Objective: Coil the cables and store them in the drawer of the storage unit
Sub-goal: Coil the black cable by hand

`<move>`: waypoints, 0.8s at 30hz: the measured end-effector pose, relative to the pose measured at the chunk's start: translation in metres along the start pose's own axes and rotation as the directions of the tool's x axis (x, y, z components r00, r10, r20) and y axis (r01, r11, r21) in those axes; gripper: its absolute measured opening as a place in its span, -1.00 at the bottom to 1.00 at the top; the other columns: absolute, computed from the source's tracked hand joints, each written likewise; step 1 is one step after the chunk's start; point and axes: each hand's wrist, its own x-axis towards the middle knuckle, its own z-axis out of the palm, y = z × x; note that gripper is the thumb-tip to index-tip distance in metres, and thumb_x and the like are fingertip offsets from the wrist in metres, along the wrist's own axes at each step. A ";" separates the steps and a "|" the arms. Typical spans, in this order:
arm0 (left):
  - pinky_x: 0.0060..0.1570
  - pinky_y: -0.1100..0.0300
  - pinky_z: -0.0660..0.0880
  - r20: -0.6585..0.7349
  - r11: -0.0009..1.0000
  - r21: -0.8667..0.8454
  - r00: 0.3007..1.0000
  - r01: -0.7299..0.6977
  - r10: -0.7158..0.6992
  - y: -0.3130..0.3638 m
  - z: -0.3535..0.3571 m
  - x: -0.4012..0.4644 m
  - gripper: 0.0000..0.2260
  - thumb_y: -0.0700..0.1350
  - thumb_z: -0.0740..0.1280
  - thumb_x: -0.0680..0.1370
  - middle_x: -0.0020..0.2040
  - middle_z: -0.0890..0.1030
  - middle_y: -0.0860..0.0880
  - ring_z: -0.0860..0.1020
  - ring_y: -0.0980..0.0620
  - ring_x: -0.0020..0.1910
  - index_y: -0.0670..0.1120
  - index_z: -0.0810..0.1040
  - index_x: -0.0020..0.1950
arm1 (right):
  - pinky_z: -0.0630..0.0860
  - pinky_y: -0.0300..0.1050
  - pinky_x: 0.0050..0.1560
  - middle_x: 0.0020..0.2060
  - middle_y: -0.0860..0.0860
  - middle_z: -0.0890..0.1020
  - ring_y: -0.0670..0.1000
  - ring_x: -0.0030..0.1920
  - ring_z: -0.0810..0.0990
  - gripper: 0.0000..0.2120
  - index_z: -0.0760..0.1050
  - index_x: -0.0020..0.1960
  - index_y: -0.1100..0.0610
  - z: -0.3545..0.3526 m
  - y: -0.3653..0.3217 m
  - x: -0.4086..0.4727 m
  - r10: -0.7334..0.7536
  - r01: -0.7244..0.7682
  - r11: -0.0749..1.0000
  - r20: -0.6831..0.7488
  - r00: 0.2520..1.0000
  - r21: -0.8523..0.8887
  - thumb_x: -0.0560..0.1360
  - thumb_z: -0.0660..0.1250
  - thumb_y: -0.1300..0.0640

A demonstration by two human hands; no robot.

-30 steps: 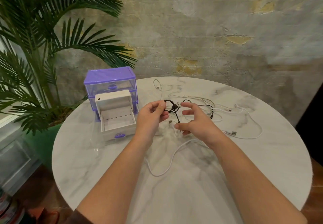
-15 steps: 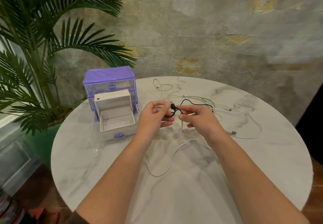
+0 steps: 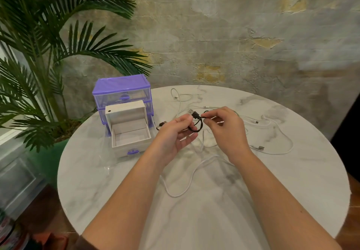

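A short black cable [image 3: 199, 126] is looped into a small coil between both hands above the round marble table [image 3: 292, 181]. My left hand [image 3: 175, 138] pinches the coil, with a USB plug sticking up past its thumb. My right hand [image 3: 226, 127] grips the cable's other part right beside it. A second black plug [image 3: 162, 124] pokes out left of my left hand. Several white cables [image 3: 272, 130] lie loose across the table, one [image 3: 185, 183] curving under my forearms. The purple storage unit [image 3: 121, 91] stands at the left with its white bottom drawer [image 3: 130, 132] pulled out, nothing visible inside.
A large potted palm [image 3: 44, 58] stands left of the table, its fronds reaching over the storage unit. A rough plaster wall rises close behind. A clear bin [image 3: 17, 177] sits on the floor at the lower left. The table edge curves near on all sides.
My hands have come together and lifted the black cable, drawing it off the table into a tighter loop. The USB plug now stands up above my left thumb.
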 end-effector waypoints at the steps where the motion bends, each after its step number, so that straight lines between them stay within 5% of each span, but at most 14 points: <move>1: -0.13 0.24 0.60 0.001 1.000 0.007 1.000 -0.016 0.016 0.000 0.000 0.000 -0.90 -0.10 0.35 0.56 -0.20 0.54 -0.06 0.56 0.05 -0.15 -0.13 0.57 -0.07 | 0.41 -0.45 -0.14 -0.11 -0.09 0.60 -0.23 -0.19 0.56 -0.83 0.66 -0.08 0.01 0.000 0.000 0.000 0.011 -0.011 1.000 -0.005 1.000 0.021 0.47 0.41 0.28; 11: -0.13 0.24 0.61 -0.064 0.985 0.132 0.991 -0.110 0.119 0.000 -0.002 0.000 -0.87 -0.09 0.40 0.53 -0.29 0.62 0.07 0.65 0.08 -0.20 -0.12 0.64 -0.01 | 0.55 -0.25 -0.03 -0.21 -0.13 0.70 -0.10 -0.16 0.63 -0.80 0.68 -0.14 -0.03 -0.001 -0.002 0.000 0.139 -0.148 0.960 0.055 0.989 0.238 0.45 0.43 0.27; 18: -0.12 0.33 0.46 -0.155 0.952 0.274 0.971 -0.135 0.182 -0.002 -0.002 0.000 -0.84 -0.04 0.41 0.52 -0.20 0.63 0.11 0.55 0.25 -0.17 -0.07 0.66 0.05 | 0.61 -0.14 -0.01 -0.19 0.07 0.69 0.04 -0.15 0.66 -0.85 0.63 -0.03 0.18 -0.003 -0.004 -0.001 0.280 -0.403 0.733 0.297 0.913 0.548 0.51 0.35 0.36; 24: -0.14 0.36 0.43 -0.162 0.948 0.277 0.965 -0.157 0.207 -0.003 -0.003 0.001 -0.80 -0.04 0.39 0.53 -0.17 0.60 0.10 0.52 0.22 -0.14 -0.08 0.64 0.10 | 0.63 -0.17 -0.12 -0.17 0.11 0.67 0.06 -0.19 0.65 -0.86 0.56 0.02 0.23 -0.007 -0.005 0.000 0.324 -0.567 0.543 0.469 0.822 0.619 0.50 0.33 0.37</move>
